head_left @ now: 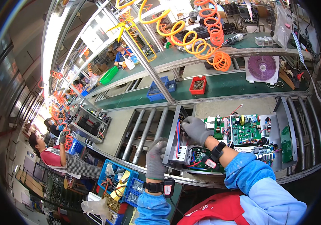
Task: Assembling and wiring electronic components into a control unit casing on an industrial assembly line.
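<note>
A metal chassis (pixel 172 144) with green circuit boards (pixel 245 129) inside lies on the roller line before me. My right hand (pixel 197 130), in a grey glove, reaches over it to the inner side of the left end panel. Its fingers are closed near the red and blue wires (pixel 177 137); what they pinch is hidden. My left hand (pixel 155 160), gloved too, is upright just outside that panel, fingers curled against its edge; whatever is in them does not show. A white terminal block (pixel 182 153) sits low between the hands.
Blue bins (pixel 133 183) with screws and small parts stand beside my left forearm. Metal rollers (pixel 144 129) run left, toward another unit (pixel 89 123). Behind are a red bin (pixel 198 85), a purple-and-white fan (pixel 262 69) and hanging orange coiled hoses (pixel 220 60). A co-worker (pixel 57 155) stands at left.
</note>
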{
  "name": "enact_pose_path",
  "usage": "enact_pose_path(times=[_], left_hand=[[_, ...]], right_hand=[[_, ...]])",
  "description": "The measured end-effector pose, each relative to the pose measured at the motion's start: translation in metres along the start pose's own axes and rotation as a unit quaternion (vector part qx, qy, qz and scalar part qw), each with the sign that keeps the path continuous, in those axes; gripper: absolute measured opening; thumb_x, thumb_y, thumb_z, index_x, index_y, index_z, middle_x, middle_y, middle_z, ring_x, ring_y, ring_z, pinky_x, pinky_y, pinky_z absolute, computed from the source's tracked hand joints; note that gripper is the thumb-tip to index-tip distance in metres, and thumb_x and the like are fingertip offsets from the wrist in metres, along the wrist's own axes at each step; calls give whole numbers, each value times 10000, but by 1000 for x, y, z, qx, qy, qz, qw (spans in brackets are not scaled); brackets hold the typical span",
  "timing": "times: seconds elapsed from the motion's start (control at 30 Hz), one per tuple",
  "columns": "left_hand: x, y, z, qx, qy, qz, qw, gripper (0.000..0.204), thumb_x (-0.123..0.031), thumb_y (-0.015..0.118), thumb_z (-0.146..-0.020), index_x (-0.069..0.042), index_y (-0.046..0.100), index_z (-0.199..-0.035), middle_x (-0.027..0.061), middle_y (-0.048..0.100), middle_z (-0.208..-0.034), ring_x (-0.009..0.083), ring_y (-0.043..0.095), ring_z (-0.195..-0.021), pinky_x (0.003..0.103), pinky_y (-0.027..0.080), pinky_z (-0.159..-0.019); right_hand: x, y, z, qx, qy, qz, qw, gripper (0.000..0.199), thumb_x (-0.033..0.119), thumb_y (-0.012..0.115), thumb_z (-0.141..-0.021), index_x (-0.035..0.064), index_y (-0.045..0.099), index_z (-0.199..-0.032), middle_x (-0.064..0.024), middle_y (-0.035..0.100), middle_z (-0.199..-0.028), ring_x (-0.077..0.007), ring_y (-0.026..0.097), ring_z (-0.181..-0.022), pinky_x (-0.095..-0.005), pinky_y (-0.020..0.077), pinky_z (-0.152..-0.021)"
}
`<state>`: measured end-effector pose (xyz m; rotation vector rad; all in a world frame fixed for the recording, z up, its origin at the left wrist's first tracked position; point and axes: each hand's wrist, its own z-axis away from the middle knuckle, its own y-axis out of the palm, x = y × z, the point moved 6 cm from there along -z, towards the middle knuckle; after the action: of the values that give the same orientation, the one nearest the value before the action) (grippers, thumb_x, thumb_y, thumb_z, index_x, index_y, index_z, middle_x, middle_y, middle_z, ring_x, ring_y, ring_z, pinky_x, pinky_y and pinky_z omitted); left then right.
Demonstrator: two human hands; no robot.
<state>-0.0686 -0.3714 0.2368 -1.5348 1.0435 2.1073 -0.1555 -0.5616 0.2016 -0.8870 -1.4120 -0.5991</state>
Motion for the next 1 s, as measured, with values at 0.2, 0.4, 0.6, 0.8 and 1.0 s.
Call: enact_pose_path(times=[0.2,0.4,0.6,0.8,1.0], left_hand=[[-5,-7,-5,-7,-2,-2,1000,268,-156,531,-937,-20,554,-1167,64,646,-858,71,571,-578,157,435,-460],[-44,27,6,97,40,-45,993,341,-162,580,-921,49,544,-1186,18,553,-816,22,434,-596,154,299,-455],[-59,54,20,121,20,-72,990,340,-131,587,-891,55,556,-1175,-22,474,-677,31,380,-498,177,271,-416],[-58,61,18,150,11,-115,982,346,-101,590,-861,39,559,-1175,-34,440,-654,30,354,-469,187,265,-394],[-31,16,-17,50,28,88,994,296,-32,509,-882,91,542,-1149,97,588,-895,117,570,-708,190,494,-628]], right_hand=[[13,-13,3,3,-44,178,983,292,217,587,-765,10,708,-932,-247,678,-924,-413,642,-955,-433,507,-866],[74,-20,42,143,17,-125,982,234,202,632,-887,-15,657,-971,-42,633,-746,-107,624,-660,-263,522,-556],[103,-8,73,298,69,-236,922,281,260,630,-932,-15,654,-981,-47,646,-792,-114,620,-633,-243,501,-544],[92,-14,60,327,78,-227,914,253,225,637,-913,-20,675,-970,-42,652,-753,-104,618,-605,-231,476,-510],[20,-36,-12,24,86,-145,985,228,182,646,-860,-40,684,-897,-101,684,-750,-154,653,-576,-298,536,-530]])
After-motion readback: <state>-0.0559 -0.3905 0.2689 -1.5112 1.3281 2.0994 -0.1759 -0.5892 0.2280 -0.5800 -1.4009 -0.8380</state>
